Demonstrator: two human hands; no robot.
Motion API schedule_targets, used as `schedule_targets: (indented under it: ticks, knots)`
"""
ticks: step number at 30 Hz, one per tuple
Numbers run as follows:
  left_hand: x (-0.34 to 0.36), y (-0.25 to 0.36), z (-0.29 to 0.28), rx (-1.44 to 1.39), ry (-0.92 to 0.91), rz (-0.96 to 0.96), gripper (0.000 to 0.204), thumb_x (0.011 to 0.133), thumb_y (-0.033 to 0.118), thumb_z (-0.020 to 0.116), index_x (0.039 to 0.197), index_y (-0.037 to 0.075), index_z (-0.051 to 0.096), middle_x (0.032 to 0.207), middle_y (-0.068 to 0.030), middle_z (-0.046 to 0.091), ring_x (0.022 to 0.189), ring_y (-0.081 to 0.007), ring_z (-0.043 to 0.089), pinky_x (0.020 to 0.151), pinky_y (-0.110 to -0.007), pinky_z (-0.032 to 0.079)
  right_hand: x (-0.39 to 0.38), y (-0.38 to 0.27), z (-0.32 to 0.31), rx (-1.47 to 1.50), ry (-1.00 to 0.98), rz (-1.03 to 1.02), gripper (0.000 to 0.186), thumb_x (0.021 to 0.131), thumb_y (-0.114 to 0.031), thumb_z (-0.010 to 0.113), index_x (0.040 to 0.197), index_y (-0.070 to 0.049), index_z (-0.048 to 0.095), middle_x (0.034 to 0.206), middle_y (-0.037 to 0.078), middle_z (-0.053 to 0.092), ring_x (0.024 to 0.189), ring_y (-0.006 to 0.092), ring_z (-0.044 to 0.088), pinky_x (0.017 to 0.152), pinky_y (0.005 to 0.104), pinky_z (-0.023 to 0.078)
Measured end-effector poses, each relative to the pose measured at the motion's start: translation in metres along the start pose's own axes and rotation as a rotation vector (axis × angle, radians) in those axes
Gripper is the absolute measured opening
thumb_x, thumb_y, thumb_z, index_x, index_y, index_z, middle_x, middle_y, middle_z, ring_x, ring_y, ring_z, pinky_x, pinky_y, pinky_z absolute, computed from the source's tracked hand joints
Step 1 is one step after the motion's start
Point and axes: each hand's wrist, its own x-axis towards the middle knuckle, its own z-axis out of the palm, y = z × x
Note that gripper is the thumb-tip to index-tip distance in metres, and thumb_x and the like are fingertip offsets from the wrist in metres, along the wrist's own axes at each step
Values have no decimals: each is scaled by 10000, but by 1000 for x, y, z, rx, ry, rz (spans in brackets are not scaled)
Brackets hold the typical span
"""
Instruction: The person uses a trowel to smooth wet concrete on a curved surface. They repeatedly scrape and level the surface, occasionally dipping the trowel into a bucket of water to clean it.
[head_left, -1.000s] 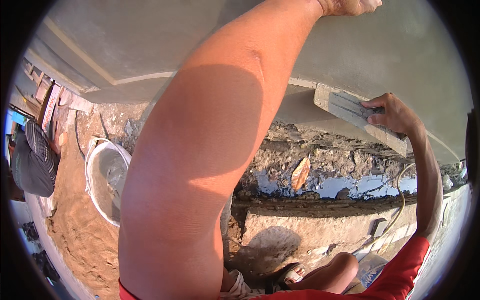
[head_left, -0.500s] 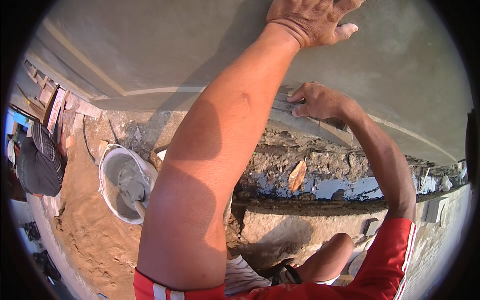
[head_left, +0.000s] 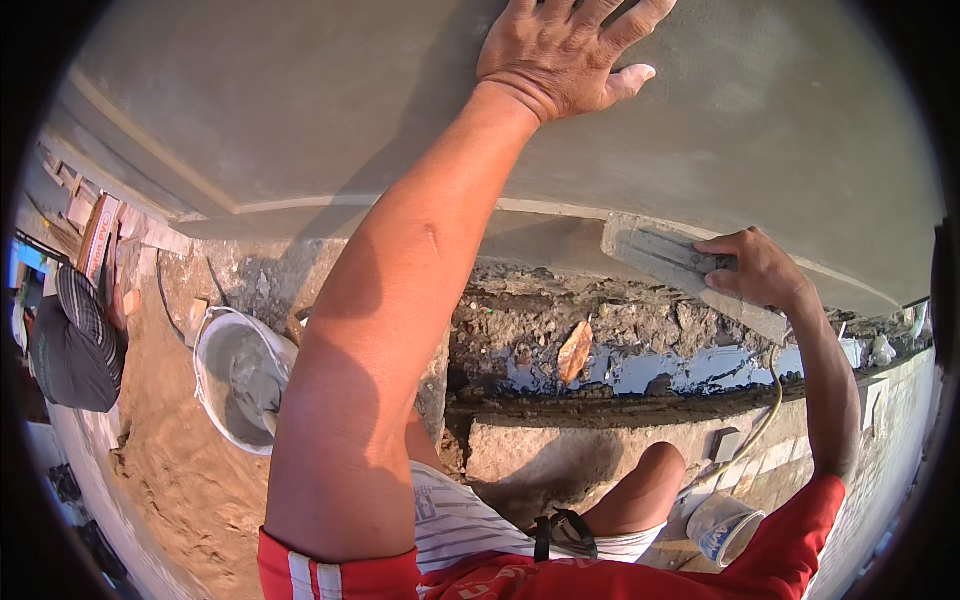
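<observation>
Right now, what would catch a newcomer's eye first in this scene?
The left hand pressed flat on the smooth grey wall at the top, its forearm filling the middle. At right, the right hand holds a plastering trowel against the wall's lower edge. Lower left, a white bucket of wet mortar stands on sand.

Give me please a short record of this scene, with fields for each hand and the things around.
left hand: left hand flat on the grey wall
right hand: right hand grips a trowel against the wall's lower edge
below wall: rubble and a puddle
ground left: bucket with grey mortar, on sand
far left: another person crouching
</observation>
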Motion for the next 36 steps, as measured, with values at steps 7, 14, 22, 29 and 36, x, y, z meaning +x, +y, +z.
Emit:
schedule_targets:
  ticks: [7, 14, 22, 29, 36]
  knots:
    - [0, 0, -3, 26, -19, -4, 936, 837, 594, 617, 1605, 218, 235, 1694, -188, 90, 1545, -464, 68, 1234, -618, 61, 101, -114, 56, -5, -71, -234, 479, 860, -209, 775, 1323, -133, 675, 1155, 184, 726, 1103, 325, 678, 1028, 426, 508]
    - [0, -1, -1, 18, -24, 4, 955, 833, 604, 621, 1609, 218, 220, 1695, -189, 82, 1545, -469, 57, 1240, -614, 49, 93, -34, 46, -18, -99, -113, 522, 831, -207, 788, 1332, -130, 667, 1244, 190, 693, 1180, 333, 648, 1042, 420, 498]
    - [0, 0, 0, 15, -25, -4, 964, 831, 613, 609, 1613, 220, 204, 1697, -185, 69, 1549, -460, 50, 1245, -610, 34, -13, 69, -13, -82, 16, 206, 488, 779, -105, 790, 1261, -100, 712, 1186, 176, 727, 1072, 302, 704, 980, 386, 528]
    - [0, -1, 1, 10, 11, -1, 963, 830, 603, 617, 1614, 223, 205, 1698, -177, 83, 1549, -454, 76, 1245, -607, 44, 39, -26, 24, -34, -75, -109, 465, 834, -195, 792, 1280, -103, 700, 1148, 180, 734, 1033, 308, 714, 981, 417, 542]
    - [-1, -2, 0, -4, 15, 13, 933, 854, 612, 592, 1609, 213, 217, 1695, -184, 86, 1548, -456, 81, 1242, -607, 65, 101, -55, 54, 9, -80, -152, 485, 841, -214, 784, 1304, -109, 684, 1228, 176, 708, 1127, 329, 675, 1035, 426, 506]
